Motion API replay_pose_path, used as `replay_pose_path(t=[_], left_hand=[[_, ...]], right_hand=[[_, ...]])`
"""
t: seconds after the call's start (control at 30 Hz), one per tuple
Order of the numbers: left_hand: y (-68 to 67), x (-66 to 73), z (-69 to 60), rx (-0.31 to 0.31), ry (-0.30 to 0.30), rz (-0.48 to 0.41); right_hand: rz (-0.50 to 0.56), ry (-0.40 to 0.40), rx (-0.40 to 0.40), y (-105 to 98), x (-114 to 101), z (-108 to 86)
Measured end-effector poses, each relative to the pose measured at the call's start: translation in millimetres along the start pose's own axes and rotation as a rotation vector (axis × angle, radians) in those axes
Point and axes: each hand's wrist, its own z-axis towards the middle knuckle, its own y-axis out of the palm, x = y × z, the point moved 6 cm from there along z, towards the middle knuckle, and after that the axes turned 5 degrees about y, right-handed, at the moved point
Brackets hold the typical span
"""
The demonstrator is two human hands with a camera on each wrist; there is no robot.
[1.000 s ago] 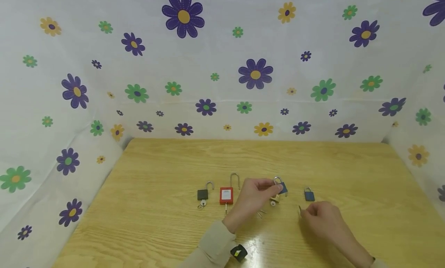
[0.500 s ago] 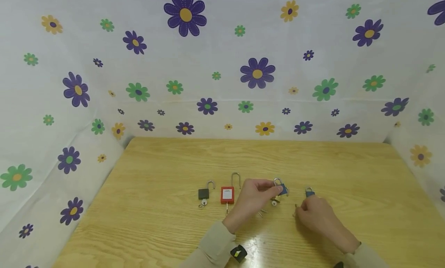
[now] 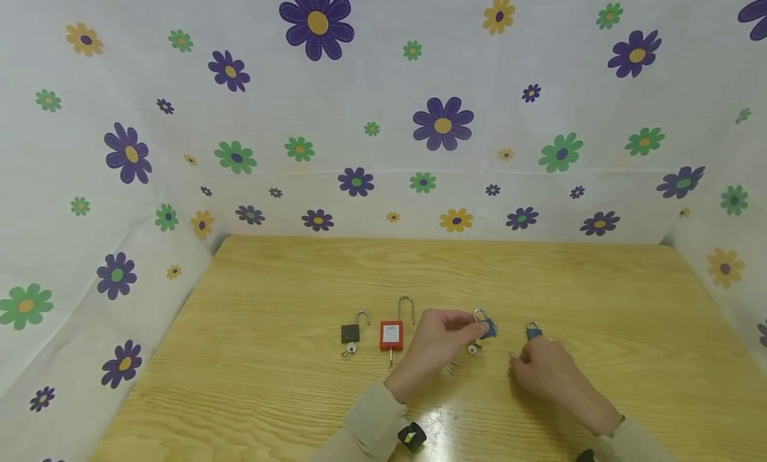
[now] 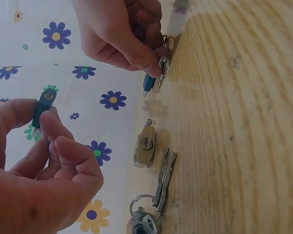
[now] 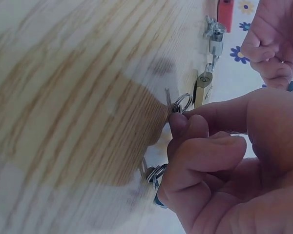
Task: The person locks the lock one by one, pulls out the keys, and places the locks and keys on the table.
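Note:
My left hand (image 3: pixel 440 335) holds a small blue padlock (image 3: pixel 488 327) off the table, between thumb and fingers. In the left wrist view its keyhole end faces the camera, and no key sits in the padlock (image 4: pixel 43 107). Low over the tabletop, my right hand (image 3: pixel 554 369) pinches keys on a split ring (image 5: pixel 184 101) with thumb and fingertips. Just beyond that hand lies a second blue padlock (image 3: pixel 534 333), partly covered by it. Another ring of keys (image 5: pixel 156 173) lies by this padlock in the right wrist view. A brass padlock (image 4: pixel 145 146) lies between the hands.
Left of the hands lie a red padlock (image 3: pixel 391 335) and a black padlock (image 3: pixel 350 333), both with raised shackles and keys inserted. Loose keys (image 4: pixel 164 178) lie near the left wrist. A flowered cloth (image 3: pixel 269 116) encloses the wooden table (image 3: pixel 269 282) behind and at the sides.
My right hand has moved a little left and forward with the keys, and now covers part of the second blue padlock. My left hand has stayed almost still with its padlock.

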Motion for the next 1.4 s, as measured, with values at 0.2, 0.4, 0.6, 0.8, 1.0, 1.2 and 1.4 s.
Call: replay_pose_path(t=[0.2,0.4,0.6,0.8,1.0,1.2,1.4], left_hand=[[0.4,-1.9,0.2,-0.004,-0.012,0.011],[2.1,-2.8,2.2,-0.016,0.005,0.061],[9.1,-1.8,5.1,-0.037,0.037,0.179],[21.5,-4.1,12.0,-0.043,0.042,0.333],[35.0,-0.5,21.1,-0.054,0.078,0.492],[47.9,5.0,29.0,-0.06,0.079,0.573],[55.9,-0.3,32.3,-0.048,0.056,0.607]], right_hand=[[-0.005,0.017,0.007,0,1,0.7],[0.01,0.0,0.013,-4,2,-4.5],[-0.009,-0.014,0.06,-26,9,-17.6],[-0.031,0.001,0.079,-48,23,-25.6],[-0.027,0.044,0.058,-56,37,-27.8],[-0.038,0.055,0.054,-57,47,-28.0],[-0.032,0.053,0.055,-56,50,-27.9]])
